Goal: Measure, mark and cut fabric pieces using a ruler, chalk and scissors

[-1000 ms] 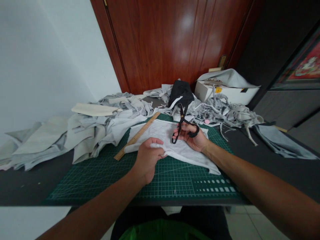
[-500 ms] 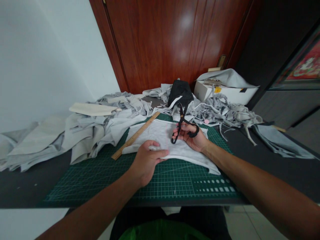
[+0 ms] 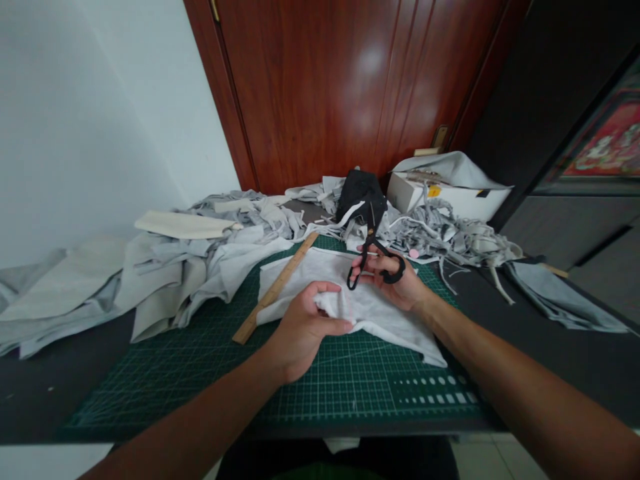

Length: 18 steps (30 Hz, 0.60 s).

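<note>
Bare forearms [image 3: 215, 413] angled inward, left hand [image 3: 311, 328] in a C-shaped pinch, right hand [image 3: 395, 283] half-curled, palm upturned.

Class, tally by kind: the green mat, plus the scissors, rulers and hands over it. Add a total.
Green mat: 1
Scissors: 1
Ruler: 1
Left hand and right hand: 2
Total: 5

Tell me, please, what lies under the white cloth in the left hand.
Under the white cloth lies the green cutting mat, its grid showing along the cloth's near edge. The covered part, and anything else hidden there, cannot be seen.
</note>
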### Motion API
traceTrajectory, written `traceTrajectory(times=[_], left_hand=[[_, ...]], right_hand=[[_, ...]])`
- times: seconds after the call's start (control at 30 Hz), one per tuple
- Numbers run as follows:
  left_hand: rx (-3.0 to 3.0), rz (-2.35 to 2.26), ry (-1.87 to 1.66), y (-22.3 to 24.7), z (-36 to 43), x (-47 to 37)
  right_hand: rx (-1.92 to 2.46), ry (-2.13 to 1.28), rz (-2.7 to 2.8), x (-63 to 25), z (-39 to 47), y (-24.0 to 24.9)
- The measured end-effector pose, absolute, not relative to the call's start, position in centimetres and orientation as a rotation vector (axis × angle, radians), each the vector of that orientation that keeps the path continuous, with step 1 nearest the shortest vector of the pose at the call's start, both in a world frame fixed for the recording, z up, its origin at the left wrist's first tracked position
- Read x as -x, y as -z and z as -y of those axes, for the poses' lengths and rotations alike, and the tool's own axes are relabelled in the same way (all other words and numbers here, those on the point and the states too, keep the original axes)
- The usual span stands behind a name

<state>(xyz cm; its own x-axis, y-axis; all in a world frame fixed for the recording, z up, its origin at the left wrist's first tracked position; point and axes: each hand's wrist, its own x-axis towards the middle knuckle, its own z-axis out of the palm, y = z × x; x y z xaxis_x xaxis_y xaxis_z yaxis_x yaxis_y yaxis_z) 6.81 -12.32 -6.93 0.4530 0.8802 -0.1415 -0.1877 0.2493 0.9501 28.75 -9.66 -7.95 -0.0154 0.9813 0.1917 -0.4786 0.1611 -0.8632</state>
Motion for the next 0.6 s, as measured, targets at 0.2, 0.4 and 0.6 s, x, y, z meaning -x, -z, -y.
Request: traceTrajectory(times=[0.2, 0.4, 0.6], left_hand=[[-1.165, -0.572, -1.08, 5.0, 7.3, -9.2], [-1.153, -0.496, -1.28, 3.3, 2.5, -10.4], [-1.116, -0.387, -1.374, 2.0, 1.6, -9.4]], right_hand=[[0.727, -1.137, 1.098, -29.4, 11.5, 2.7], [0.921, -1.174, 1.208, -26.9, 16.4, 2.6], [1.069, -1.363, 1.248, -23.8, 21.0, 5.5]])
